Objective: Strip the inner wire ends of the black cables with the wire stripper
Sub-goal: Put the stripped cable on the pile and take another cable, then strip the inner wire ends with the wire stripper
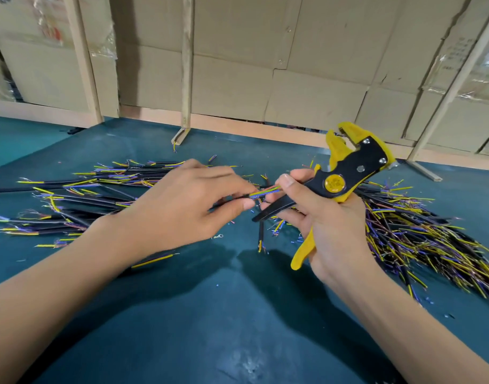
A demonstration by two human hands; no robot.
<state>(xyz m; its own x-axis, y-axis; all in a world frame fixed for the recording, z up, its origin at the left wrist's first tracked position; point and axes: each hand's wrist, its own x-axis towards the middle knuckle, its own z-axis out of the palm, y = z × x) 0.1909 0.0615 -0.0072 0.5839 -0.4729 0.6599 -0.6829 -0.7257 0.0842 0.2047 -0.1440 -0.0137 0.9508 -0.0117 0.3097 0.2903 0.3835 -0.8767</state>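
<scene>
My left hand (pixel 182 206) pinches a short black cable (pixel 237 197) near its end, where yellow, green and purple inner wires (pixel 265 192) fan out toward the right. My right hand (pixel 329 225) grips a yellow and black wire stripper (pixel 345 173) by its handles, jaws pointing up and away. The right thumb and forefinger touch the tips of the inner wires. The wires are not in the stripper's jaws.
A pile of black cables (pixel 79 195) lies on the teal mat (pixel 237 314) at the left, and a larger pile (pixel 420 234) at the right. Small insulation bits (pixel 282 228) are scattered in the middle. Cardboard panels and wooden posts (pixel 186 65) stand behind the bench.
</scene>
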